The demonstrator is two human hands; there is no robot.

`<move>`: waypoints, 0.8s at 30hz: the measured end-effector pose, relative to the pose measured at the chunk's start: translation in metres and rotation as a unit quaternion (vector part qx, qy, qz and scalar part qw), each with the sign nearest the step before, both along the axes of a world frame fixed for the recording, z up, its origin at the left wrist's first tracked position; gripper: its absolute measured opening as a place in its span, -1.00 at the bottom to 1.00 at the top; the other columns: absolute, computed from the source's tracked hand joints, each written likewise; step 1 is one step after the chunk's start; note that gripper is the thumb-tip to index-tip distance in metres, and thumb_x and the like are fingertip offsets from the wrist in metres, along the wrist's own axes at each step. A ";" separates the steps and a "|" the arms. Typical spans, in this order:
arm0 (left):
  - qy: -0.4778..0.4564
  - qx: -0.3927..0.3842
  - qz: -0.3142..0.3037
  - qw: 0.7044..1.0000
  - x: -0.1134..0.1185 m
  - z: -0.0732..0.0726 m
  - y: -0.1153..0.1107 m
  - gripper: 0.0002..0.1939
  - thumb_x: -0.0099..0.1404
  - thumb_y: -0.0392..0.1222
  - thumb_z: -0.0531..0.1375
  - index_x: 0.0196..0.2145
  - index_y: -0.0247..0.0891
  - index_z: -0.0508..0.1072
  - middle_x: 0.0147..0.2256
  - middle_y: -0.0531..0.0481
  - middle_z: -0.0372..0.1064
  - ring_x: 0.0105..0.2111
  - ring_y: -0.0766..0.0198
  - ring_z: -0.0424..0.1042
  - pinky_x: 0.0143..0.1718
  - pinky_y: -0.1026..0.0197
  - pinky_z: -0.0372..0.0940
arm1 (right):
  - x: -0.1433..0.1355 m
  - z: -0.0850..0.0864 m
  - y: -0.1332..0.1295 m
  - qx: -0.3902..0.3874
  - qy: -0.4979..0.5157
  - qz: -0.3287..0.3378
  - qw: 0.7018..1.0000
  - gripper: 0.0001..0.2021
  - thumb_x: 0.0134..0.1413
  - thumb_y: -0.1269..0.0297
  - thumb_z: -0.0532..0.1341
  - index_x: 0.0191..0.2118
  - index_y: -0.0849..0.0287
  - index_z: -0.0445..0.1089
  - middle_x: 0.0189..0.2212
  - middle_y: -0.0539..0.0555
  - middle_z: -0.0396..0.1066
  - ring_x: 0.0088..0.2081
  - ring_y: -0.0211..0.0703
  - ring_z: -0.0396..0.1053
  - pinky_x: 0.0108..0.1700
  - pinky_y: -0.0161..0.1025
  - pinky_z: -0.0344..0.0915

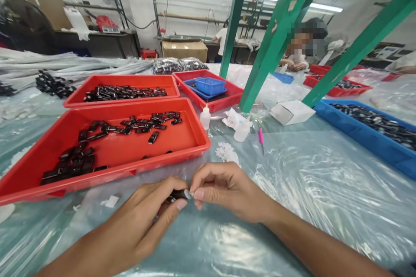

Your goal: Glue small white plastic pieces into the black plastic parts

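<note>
Low over the plastic-covered table, my left hand is closed round a small glossy black part, mostly hidden by the fingers. A pale grey end of it points toward my right hand. Thumb and forefinger of that hand pinch at a tiny whitish piece touching this end; its kind is too small to tell. Just beyond both hands stands a red tray with many loose black parts like the held one. A small pile of white bits lies beyond my right hand.
Behind are a second red tray of black parts and a red tray with a blue basket. A squeeze bottle, white jar, pink-handled tool, white box, green posts and blue tray stand rightward. A co-worker sits beyond.
</note>
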State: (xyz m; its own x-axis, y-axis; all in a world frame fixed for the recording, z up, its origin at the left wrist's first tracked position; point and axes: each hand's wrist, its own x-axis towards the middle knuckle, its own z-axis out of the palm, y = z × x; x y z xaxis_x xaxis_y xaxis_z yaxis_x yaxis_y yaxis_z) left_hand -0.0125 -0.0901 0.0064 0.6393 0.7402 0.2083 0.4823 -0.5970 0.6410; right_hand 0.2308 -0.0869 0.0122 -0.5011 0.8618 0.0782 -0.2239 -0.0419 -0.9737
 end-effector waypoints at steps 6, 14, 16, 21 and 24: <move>-0.019 0.015 -0.013 1.000 0.003 0.002 0.003 -0.80 0.69 -0.09 0.04 0.18 0.08 0.33 -0.23 0.22 0.56 -0.33 0.36 0.56 -0.24 0.37 0.41 | -0.007 -0.006 0.000 -0.046 0.038 0.003 0.998 -0.71 0.21 0.07 0.53 -0.25 0.18 0.56 -0.37 -0.05 0.39 -0.36 -0.31 0.34 -0.30 -0.33 0.41; 0.024 0.139 -0.037 0.989 0.003 0.008 0.003 -0.79 0.72 -0.12 -0.05 0.17 0.00 0.31 -0.15 0.17 0.61 -0.18 0.32 0.69 -0.18 0.35 0.49 | -0.006 0.004 -0.005 -0.091 -0.020 -0.004 0.996 -0.60 0.11 -0.01 0.57 -0.28 0.19 0.48 -0.38 -0.06 0.34 -0.37 -0.30 0.30 -0.32 -0.34 0.38; 0.032 0.179 -0.037 0.983 0.003 0.014 0.001 -0.80 0.73 -0.14 -0.07 0.12 -0.02 0.31 -0.16 0.16 0.63 -0.19 0.32 0.70 -0.20 0.35 0.51 | -0.005 0.005 -0.007 -0.081 -0.046 -0.009 0.996 -0.58 0.16 -0.06 0.53 -0.27 0.18 0.46 -0.38 -0.06 0.34 -0.37 -0.30 0.30 -0.31 -0.35 0.35; 0.018 0.143 -0.046 0.989 0.006 0.023 -0.004 -0.84 0.71 -0.22 -0.02 0.03 -0.08 0.34 -0.13 0.16 0.63 -0.20 0.33 0.68 -0.10 0.34 0.52 | -0.005 0.007 -0.009 -0.061 -0.107 -0.011 0.992 -0.55 0.32 -0.15 0.40 -0.28 0.17 0.42 -0.37 -0.05 0.34 -0.38 -0.33 0.31 -0.29 -0.36 0.33; 0.013 0.103 -0.046 0.994 0.005 0.022 -0.001 -0.82 0.68 -0.27 0.01 0.00 -0.14 0.40 -0.15 0.11 0.63 -0.23 0.23 0.66 -0.13 0.22 0.54 | -0.004 0.007 -0.006 -0.074 -0.111 -0.001 0.991 -0.52 0.30 -0.20 0.40 -0.32 0.16 0.40 -0.38 -0.03 0.33 -0.38 -0.29 0.30 -0.30 -0.34 0.34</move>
State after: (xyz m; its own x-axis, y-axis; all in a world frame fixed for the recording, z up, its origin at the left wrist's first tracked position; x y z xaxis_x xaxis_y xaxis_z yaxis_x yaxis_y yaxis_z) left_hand -0.0070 -0.0913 0.0283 0.7092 0.6222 0.3315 0.4350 -0.7562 0.4888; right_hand 0.2272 -0.0926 0.0188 -0.4908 0.8564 -0.1606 -0.0048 -0.1870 -0.9824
